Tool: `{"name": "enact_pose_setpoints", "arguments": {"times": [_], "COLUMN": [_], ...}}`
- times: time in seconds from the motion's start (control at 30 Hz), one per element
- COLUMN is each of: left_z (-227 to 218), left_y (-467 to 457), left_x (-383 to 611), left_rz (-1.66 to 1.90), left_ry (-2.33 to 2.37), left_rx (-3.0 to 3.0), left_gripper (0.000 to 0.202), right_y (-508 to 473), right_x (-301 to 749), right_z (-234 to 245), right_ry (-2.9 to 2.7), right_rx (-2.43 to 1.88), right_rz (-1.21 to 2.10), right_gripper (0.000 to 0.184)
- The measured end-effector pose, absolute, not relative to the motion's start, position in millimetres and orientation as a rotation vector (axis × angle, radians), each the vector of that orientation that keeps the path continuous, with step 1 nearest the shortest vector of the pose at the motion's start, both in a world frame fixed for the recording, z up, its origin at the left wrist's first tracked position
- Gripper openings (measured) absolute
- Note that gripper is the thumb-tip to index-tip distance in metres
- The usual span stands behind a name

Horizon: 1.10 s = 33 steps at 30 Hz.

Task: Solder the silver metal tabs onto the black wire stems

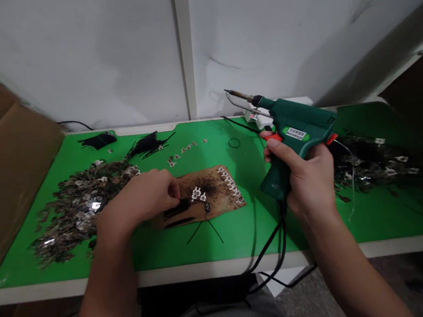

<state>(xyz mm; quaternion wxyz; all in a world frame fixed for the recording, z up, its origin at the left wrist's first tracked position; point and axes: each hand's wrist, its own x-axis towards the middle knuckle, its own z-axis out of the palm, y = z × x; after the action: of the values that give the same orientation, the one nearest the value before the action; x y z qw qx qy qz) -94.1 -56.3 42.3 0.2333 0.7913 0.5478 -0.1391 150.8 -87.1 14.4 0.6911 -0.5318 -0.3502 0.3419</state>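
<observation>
My right hand (307,170) is wrapped round the handle of a green soldering gun (300,121), its tip pointing up and left above the table. A strand of solder wire (352,166) trails from the gun's back. My left hand (151,191) has its fingers pinched together at the left part of a scorched brown board (213,178); what they hold, if anything, is hidden. Beside those fingers lie short black wires (177,210). Several small metal terminals (199,194) rest mid-board, and a row of them (230,182) lines its right edge. Two black wires (203,223) spread from the front edge.
A heap of metal parts (78,204) covers the table's left, with another pile (378,158) at the right. Black wire bundles (147,143) lie at the back. A white power strip (261,117) stands by the wall. The gun's cords (275,251) hang over the front edge.
</observation>
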Motion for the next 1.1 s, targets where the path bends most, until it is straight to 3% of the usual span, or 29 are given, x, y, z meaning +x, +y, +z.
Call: {"name": "enact_pose_setpoints", "arguments": {"times": [0.4,0.57,0.67,0.77,0.9,1.1], "left_z": [31,38,29,11,-4,11], "left_y": [-51,-60,-84,-109,-124,-137], "left_x": [-96,-73,-33,2,14,-3], "left_rz": [-0.175,0.357,0.593,0.570,0.576,0.359], "left_ry": [1.410,1.219,0.985,0.842,0.834,0.895], "left_rx": [2.232,2.207,1.854,1.778,1.824,1.892], "left_gripper": [0.012,0.012,0.026,0.054,0.044,0.041], "right_y": [-87,-89,-94,-104,-119,-161], "right_x": [150,151,149,143,132,155], "right_z": [17,23,26,31,37,22], "right_ry": [-0.748,-0.677,-0.621,-0.547,-0.495,-0.668], "right_rx": [-1.177,-1.151,-1.087,-1.098,-1.151,-1.418], "right_rz": [0.791,0.805,0.818,0.862,0.865,0.902], "right_gripper": [0.020,0.023,0.025,0.032,0.040,0.045]}}
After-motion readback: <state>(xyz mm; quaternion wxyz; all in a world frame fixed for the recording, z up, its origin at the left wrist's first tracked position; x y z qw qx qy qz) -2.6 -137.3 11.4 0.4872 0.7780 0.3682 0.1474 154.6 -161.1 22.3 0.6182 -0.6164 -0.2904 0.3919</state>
